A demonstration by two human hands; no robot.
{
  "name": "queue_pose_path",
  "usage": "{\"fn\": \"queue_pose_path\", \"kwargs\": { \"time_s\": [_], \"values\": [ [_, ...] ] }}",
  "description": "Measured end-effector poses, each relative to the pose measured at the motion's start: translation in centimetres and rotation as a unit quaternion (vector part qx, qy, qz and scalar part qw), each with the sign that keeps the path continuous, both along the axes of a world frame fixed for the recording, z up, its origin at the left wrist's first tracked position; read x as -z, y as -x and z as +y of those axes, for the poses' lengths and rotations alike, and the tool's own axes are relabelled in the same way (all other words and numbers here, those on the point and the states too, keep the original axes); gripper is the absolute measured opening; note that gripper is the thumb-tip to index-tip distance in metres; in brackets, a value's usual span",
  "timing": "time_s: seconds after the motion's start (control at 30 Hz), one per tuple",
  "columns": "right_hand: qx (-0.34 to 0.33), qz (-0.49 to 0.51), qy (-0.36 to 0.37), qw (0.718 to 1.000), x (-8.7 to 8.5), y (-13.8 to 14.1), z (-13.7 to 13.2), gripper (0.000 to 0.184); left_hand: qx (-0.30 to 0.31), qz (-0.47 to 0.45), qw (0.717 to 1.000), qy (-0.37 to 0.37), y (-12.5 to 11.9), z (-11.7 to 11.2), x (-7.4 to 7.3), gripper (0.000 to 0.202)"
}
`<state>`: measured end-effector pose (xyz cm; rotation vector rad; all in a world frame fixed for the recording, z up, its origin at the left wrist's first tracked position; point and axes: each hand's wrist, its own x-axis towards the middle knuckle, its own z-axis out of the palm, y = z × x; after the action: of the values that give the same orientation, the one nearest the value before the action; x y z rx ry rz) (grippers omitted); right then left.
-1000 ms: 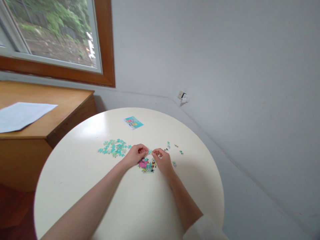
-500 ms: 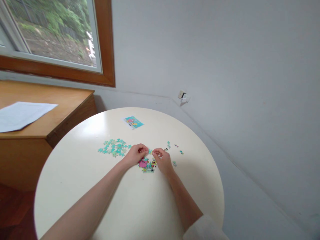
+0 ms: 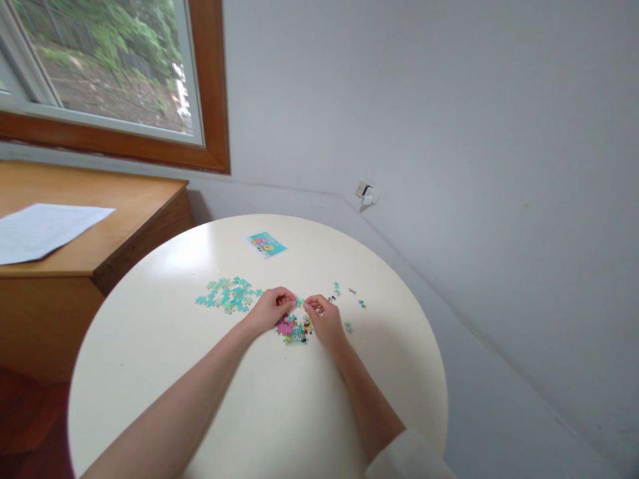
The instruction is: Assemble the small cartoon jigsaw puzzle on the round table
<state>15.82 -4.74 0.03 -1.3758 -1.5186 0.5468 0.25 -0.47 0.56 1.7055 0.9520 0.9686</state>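
Between my two hands is a small teal and yellow jigsaw piece (image 3: 300, 303), pinched at its left by my left hand (image 3: 273, 309) and at its right by my right hand (image 3: 322, 315). Whether it is one piece or two joined ones is too small to tell. Just nearer to me lies a partly joined jigsaw puzzle (image 3: 294, 329) with pink, yellow and green cartoon figures, its sides partly covered by my hands. A heap of loose teal jigsaw pieces (image 3: 228, 295) spreads to the left of my left hand.
A printed picture card (image 3: 268, 244) lies toward the back of the round white table (image 3: 239, 406). Several small puzzle clusters (image 3: 362, 304) are scattered right of my right hand. Left stands a wooden cabinet (image 3: 144, 193) with a paper sheet (image 3: 50, 229); a wall socket (image 3: 367, 193) is behind.
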Motion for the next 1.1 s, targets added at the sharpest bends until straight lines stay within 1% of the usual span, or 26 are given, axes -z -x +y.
{"fn": "queue_pose_path", "kwargs": {
  "time_s": [0.37,0.8,1.1],
  "values": [
    [-0.010,0.003,0.003,1.000,0.17,-0.06,0.07,0.015,-0.001,0.001,1.000,-0.003,-0.04,0.01,0.05,0.016],
    [-0.001,-0.004,0.001,1.000,0.35,-0.07,0.07,0.013,-0.001,0.002,1.000,0.001,0.01,-0.15,-0.20,0.018],
    [0.005,-0.008,0.002,1.000,0.35,-0.11,0.11,0.014,0.002,0.000,1.000,-0.001,-0.02,-0.05,0.05,0.018]
  ]
}}
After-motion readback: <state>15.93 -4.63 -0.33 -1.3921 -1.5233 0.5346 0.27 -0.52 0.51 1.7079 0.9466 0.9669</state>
